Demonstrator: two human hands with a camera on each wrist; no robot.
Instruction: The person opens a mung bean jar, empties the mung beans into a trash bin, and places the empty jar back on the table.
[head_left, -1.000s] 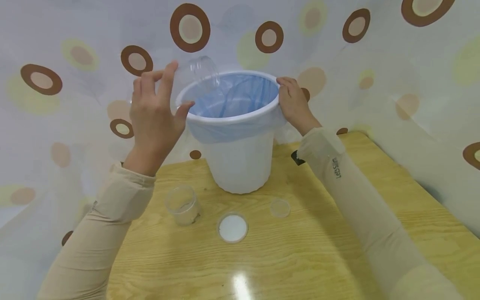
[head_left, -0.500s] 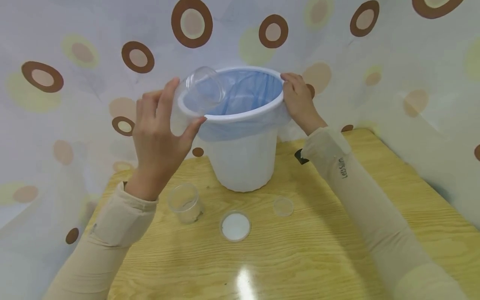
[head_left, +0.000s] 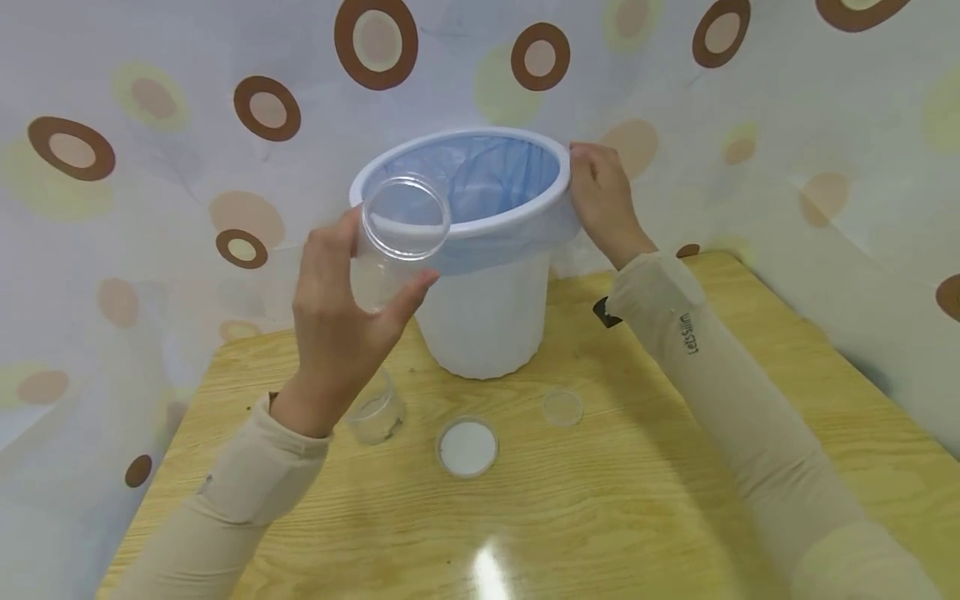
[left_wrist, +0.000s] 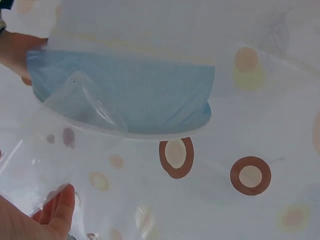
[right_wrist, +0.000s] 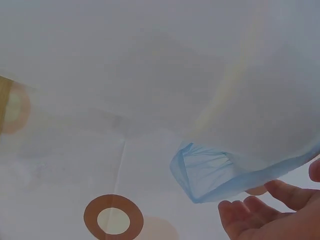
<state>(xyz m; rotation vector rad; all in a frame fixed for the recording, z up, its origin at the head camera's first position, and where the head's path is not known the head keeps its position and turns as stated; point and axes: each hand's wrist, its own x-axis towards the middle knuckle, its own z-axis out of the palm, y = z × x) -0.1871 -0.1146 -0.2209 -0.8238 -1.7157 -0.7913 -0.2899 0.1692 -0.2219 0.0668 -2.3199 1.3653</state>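
My left hand holds a clear plastic jar between thumb and fingers, in front of the bin's left rim. Its round mouth faces up toward the head camera, and I see nothing inside. The left wrist view shows the see-through jar overlapping the bin. A white trash can with a blue liner stands at the table's back. With curled fingers, my right hand grips its right rim; the right wrist view has these fingers by the folded liner edge.
On the wooden table stands a second clear jar, partly behind my left wrist. A round lid with a white disc and a clear round lid lie nearby. Behind rises a patterned sheet.
My left hand has come down and rightward, away from over the bin, turning the jar from tipped toward the bin to mouth up. My right hand stays at the rim, its fingers more curled.
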